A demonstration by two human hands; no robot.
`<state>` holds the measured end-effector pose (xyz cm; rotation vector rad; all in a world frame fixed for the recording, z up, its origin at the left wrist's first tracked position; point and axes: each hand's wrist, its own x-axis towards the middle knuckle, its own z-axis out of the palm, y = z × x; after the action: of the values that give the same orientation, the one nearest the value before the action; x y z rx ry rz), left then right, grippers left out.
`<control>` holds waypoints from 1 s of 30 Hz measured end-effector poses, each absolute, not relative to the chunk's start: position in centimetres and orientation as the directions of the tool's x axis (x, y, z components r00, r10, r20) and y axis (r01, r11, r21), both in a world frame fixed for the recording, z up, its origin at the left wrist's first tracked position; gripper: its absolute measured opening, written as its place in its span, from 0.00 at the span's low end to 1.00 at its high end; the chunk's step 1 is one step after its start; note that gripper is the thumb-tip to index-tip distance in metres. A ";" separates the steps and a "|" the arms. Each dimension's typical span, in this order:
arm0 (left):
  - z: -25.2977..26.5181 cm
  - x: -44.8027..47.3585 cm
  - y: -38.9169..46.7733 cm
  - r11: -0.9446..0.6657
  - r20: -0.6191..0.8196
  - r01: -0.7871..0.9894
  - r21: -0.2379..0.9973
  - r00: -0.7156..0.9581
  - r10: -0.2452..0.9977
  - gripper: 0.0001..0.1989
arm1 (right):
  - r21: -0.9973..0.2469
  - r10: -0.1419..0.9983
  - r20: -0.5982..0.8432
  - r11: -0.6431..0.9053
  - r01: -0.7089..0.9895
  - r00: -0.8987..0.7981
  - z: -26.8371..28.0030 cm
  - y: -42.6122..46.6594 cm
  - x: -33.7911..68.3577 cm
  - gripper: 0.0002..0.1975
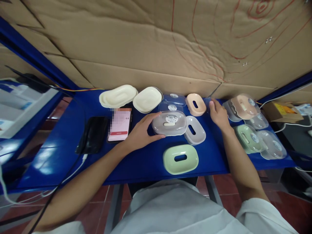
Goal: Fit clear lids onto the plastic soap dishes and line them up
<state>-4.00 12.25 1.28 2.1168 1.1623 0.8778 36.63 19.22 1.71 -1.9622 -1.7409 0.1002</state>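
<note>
My left hand [143, 131] is around the left end of a pale grey soap box [180, 129] with a clear, labelled lid, thumb at the near side and fingers at the far side. Out to the right, my right hand [217, 113] is closed on a clear plastic lid [207, 103], mostly hidden by the fingers. Between the hands lie a peach slotted soap box cover [195, 109] and a pale grey one [198, 135], which touches the lidded box. Nearest my body rests a green slotted cover [180, 165]. Clear lids [174, 99] lie behind the lidded box.
Cream oval trays [118, 96] lie at the back left, near a lit phone [120, 126] and a black device [94, 135] with a white cable. Several lidded soap boxes [248, 138] crowd the right side of the blue table [143, 165]. A cardboard wall [136, 42] stands behind.
</note>
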 end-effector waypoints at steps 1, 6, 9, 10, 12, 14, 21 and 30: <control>1.3 -4.0 12.2 -0.463 0.275 0.501 0.731 0.405 0.872 0.45 | -0.471 0.948 0.276 -0.011 0.882 0.160 1.9 19.2 36.6 0.39; 1.3 -3.8 12.3 -0.460 0.295 0.497 0.736 0.376 0.878 0.45 | -0.503 0.887 0.454 0.328 0.800 -0.078 4.0 17.6 34.3 0.38; 1.1 -3.7 12.2 -0.493 0.326 0.474 0.729 0.393 0.860 0.45 | -0.465 0.800 0.410 0.596 0.654 -0.437 5.1 15.4 31.3 0.43; 1.0 -3.6 12.1 -0.508 0.335 0.466 0.724 0.406 0.850 0.45 | -0.478 0.757 0.378 0.653 0.588 -0.534 5.3 14.6 30.3 0.45; 0.8 -3.3 11.9 -0.534 0.347 0.452 0.715 0.434 0.831 0.44 | -0.504 0.681 0.346 0.715 0.484 -0.646 5.3 13.3 28.5 0.42; 0.6 -3.0 11.7 -0.540 0.348 0.430 0.724 0.448 0.824 0.44 | -0.518 0.648 0.360 0.737 0.434 -0.671 5.4 12.7 27.7 0.35; 2.4 -2.3 9.7 -0.629 0.424 0.261 0.732 0.548 0.721 0.42 | -0.343 0.817 0.530 0.451 0.824 -0.226 6.8 15.2 34.1 0.32; 2.1 -1.0 7.2 -0.803 0.177 0.263 0.534 0.895 0.411 0.32 | -0.162 0.812 0.532 -0.179 0.970 0.239 3.8 16.9 39.1 0.33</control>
<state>-1.02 7.21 2.12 2.5464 0.4868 0.3888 39.06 16.94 3.78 -2.0533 -1.6272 -0.4528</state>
